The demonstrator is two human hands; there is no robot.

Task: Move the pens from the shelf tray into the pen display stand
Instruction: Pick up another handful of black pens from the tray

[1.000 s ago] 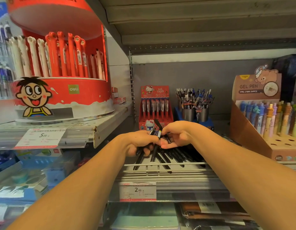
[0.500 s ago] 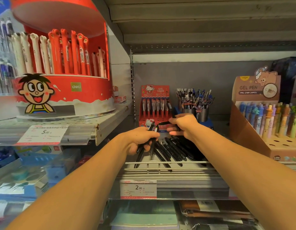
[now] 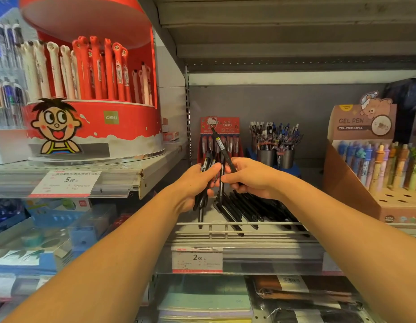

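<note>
The shelf tray carries a row of loose black pens behind its wire rail. Above it, the left hand grips a small bunch of black pens, and the right hand pinches one black pen, seemingly touching the bunch.
</note>
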